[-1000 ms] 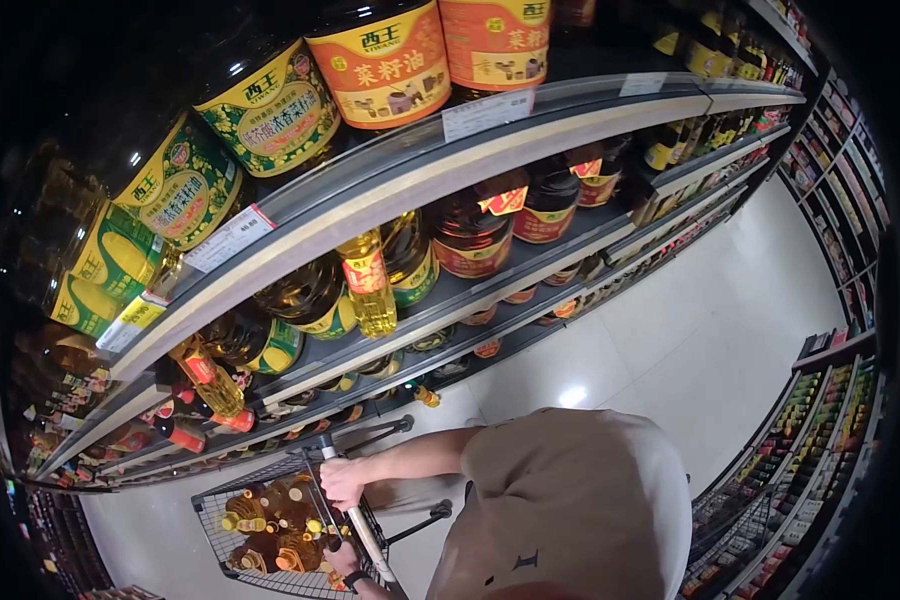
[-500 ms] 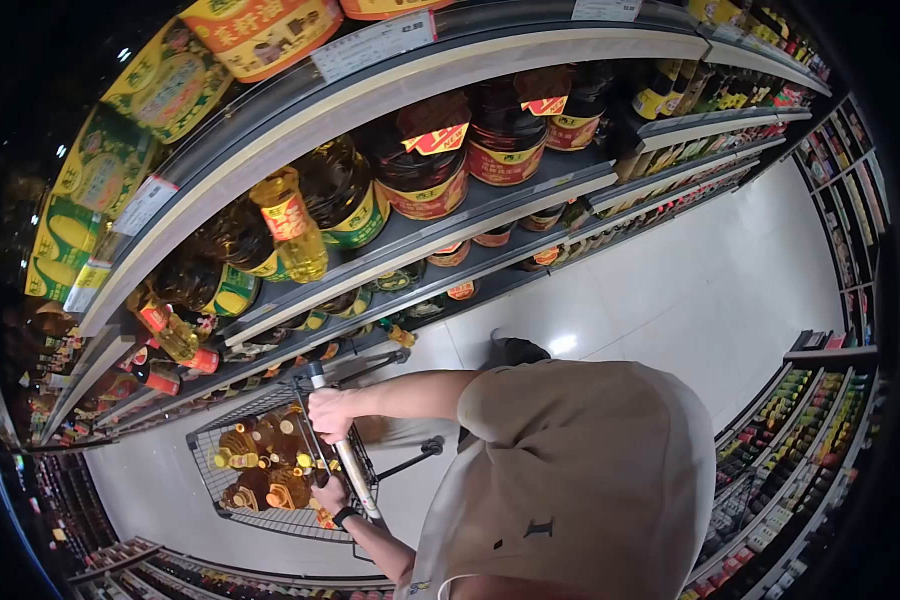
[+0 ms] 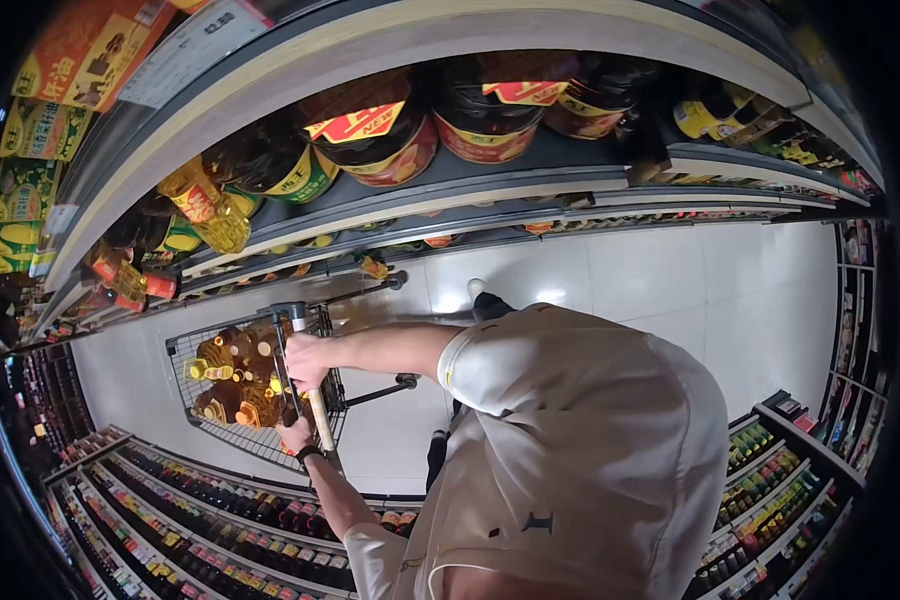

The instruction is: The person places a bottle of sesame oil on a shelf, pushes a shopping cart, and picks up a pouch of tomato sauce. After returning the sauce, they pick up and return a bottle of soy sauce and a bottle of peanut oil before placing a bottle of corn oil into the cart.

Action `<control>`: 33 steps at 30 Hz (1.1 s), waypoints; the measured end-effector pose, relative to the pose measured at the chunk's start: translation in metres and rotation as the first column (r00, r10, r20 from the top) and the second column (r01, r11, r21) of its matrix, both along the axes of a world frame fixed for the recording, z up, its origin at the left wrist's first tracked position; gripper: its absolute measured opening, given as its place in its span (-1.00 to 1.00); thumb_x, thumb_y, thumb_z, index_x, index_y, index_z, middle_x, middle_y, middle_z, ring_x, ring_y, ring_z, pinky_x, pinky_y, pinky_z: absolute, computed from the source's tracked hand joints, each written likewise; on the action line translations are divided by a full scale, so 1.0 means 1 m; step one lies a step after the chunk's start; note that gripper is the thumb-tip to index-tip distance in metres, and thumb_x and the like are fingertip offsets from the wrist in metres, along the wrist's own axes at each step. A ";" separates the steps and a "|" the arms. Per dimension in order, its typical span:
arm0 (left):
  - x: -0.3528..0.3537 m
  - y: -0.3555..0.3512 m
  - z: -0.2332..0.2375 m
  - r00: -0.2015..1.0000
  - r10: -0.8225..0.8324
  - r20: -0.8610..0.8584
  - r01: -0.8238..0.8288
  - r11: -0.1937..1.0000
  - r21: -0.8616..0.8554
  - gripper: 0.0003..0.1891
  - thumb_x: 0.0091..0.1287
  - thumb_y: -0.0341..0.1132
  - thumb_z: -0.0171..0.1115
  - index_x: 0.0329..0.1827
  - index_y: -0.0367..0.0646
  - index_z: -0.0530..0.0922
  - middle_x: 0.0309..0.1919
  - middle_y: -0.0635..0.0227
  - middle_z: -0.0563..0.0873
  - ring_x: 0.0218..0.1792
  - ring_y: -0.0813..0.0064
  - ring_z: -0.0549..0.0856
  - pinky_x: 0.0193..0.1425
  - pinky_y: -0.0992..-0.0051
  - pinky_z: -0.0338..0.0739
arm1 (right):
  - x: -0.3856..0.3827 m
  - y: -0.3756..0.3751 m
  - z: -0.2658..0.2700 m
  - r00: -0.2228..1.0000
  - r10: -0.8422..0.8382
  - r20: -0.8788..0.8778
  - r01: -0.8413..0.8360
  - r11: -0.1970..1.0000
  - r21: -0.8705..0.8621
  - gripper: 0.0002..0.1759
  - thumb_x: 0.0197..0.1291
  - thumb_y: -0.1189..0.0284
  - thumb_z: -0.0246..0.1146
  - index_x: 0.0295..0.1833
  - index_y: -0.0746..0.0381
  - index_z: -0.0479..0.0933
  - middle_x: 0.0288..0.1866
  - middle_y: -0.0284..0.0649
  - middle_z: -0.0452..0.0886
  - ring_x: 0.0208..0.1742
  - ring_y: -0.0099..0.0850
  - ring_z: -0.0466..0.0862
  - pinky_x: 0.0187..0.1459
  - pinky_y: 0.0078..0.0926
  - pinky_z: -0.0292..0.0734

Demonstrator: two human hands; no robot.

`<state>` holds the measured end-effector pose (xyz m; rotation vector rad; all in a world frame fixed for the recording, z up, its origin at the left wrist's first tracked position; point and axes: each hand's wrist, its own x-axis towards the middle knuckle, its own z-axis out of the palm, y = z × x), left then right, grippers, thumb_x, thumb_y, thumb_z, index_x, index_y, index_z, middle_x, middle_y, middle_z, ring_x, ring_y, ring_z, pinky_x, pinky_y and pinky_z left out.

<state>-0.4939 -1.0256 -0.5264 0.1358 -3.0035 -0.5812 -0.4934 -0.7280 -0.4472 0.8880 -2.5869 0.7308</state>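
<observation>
My right hand (image 3: 310, 361) is wrapped round the handle (image 3: 320, 415) of a wire shopping cart (image 3: 250, 456). My left hand (image 3: 295, 435), with a dark band on its wrist, is closed at the basket side of the handle, beside a small dark shape; what it grips is hidden. In the basket lie several large bottles of amber oil (image 3: 260, 403), some with yellow or orange caps, next to my left hand.
Big oil jugs (image 3: 385, 150) fill the shelf along the top, where a small oil bottle (image 3: 210, 208) hangs at the shelf front. Shelves of bottles (image 3: 230, 490) run along the lower side. Pale tiled floor (image 3: 620, 270) lies between.
The view has shifted; the near shelf edge looks closer and the cart sits higher and further left in view. Both hands stay at the cart. My feet now show more.
</observation>
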 end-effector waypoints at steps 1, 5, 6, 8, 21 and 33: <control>0.010 0.011 0.006 0.999 0.015 0.030 -0.016 1.000 0.025 -0.61 0.15 -0.14 0.29 -0.21 -0.38 0.70 -0.30 -0.16 0.75 -0.15 -0.12 0.74 -0.03 0.10 0.58 | 0.010 0.008 0.004 1.000 0.010 -0.010 -0.010 1.000 -0.025 -0.63 -0.10 0.07 0.24 -0.63 0.14 0.66 -0.64 -0.18 0.65 -0.57 -0.18 0.68 -0.54 -0.19 0.51; 0.057 0.063 0.046 0.997 0.048 0.067 -0.043 0.996 -0.075 -0.63 0.09 -0.15 0.25 -0.28 -0.35 0.71 -0.33 -0.14 0.75 -0.18 -0.12 0.75 -0.06 0.09 0.59 | 0.039 0.029 0.006 1.000 -0.004 -0.023 0.005 0.999 0.039 -0.63 -0.09 0.07 0.23 -0.61 0.13 0.68 -0.62 -0.18 0.66 -0.55 -0.18 0.69 -0.53 -0.18 0.51; 0.067 0.071 0.050 0.994 0.055 0.099 -0.047 0.996 -0.080 -0.64 0.07 -0.17 0.24 -0.29 -0.34 0.72 -0.34 -0.13 0.76 -0.19 -0.11 0.75 -0.06 0.09 0.60 | 0.048 0.034 0.007 0.999 -0.025 -0.039 0.028 0.998 0.059 -0.64 -0.09 0.08 0.22 -0.62 0.12 0.69 -0.62 -0.18 0.67 -0.54 -0.18 0.70 -0.52 -0.17 0.51; 0.082 0.078 0.036 0.998 0.068 0.006 -0.066 0.977 -0.202 -0.63 0.04 -0.19 0.23 -0.23 -0.32 0.72 -0.32 -0.08 0.77 -0.19 -0.07 0.76 -0.04 0.07 0.60 | 0.066 0.046 0.002 0.994 -0.035 -0.105 0.038 0.999 0.030 -0.65 -0.09 0.10 0.21 -0.62 0.13 0.68 -0.62 -0.17 0.66 -0.53 -0.17 0.70 -0.52 -0.16 0.52; 0.175 0.116 0.014 0.989 -0.002 0.150 0.014 0.997 -0.079 -0.48 0.03 -0.06 0.26 -0.08 -0.32 0.67 -0.17 -0.08 0.77 -0.05 -0.09 0.73 0.08 0.10 0.57 | 0.182 0.107 0.000 0.997 -0.044 0.068 0.036 0.992 0.120 -0.59 -0.01 0.08 0.15 -0.53 0.16 0.72 -0.54 -0.08 0.70 -0.44 -0.10 0.73 -0.39 -0.12 0.59; 0.288 0.109 0.047 0.958 -0.286 0.020 0.204 0.732 0.650 -0.21 0.43 -0.22 0.20 0.66 0.02 -0.01 0.48 0.03 0.28 0.39 0.10 0.38 0.44 0.15 0.31 | 0.291 0.168 -0.024 0.988 -0.089 0.127 0.098 0.993 -0.063 -0.61 0.00 0.14 0.23 -0.58 0.25 0.66 -0.62 -0.03 0.64 -0.55 -0.03 0.68 -0.48 -0.10 0.57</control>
